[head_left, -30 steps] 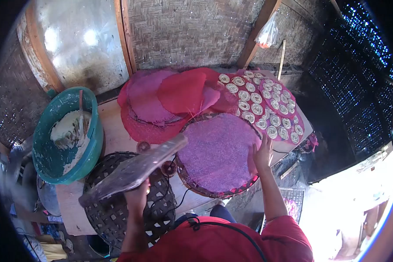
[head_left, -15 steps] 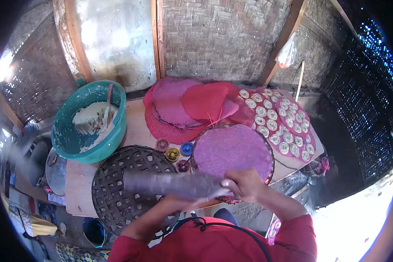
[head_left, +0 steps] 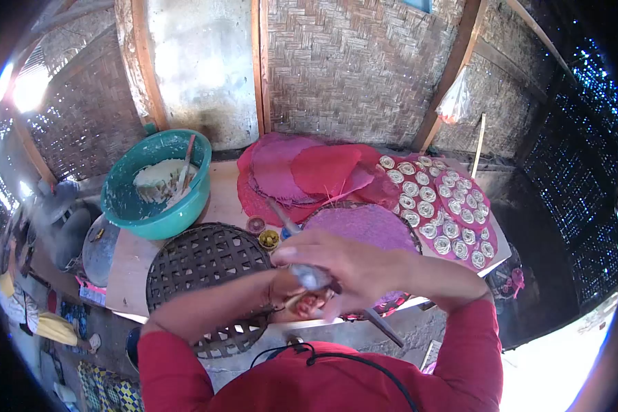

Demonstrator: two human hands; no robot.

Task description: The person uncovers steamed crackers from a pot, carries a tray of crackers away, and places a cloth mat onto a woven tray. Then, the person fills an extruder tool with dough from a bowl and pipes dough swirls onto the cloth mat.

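Both hands meet in front of my chest, above the near edge of the table. My left hand (head_left: 296,302) is closed around a tube-like tool whose pale, rounded end (head_left: 311,276) faces up; motion smears it. From above, my right hand (head_left: 343,264) closes over the same tool, its fingers partly hidden. A grey bar (head_left: 384,326) crosses behind the hands and sticks out at the lower right. Beneath them, a round purple mesh sheet (head_left: 364,223) lies on a round tray. At the left is a dark woven openwork tray (head_left: 199,268).
A teal basin (head_left: 161,216) holds pale dough and a wooden stick. Small cups of colour, one yellow (head_left: 268,239), stand between the trays. Red and pink mesh sheets (head_left: 323,165) lie at the back; several pale coils (head_left: 441,245) cover sheets on the right. Another person (head_left: 48,323) is at far left.
The tube-shaped tool has swung from lying sideways to pointing towards my view. My right hand has moved left over it, close against my left hand. The view has shifted slightly.
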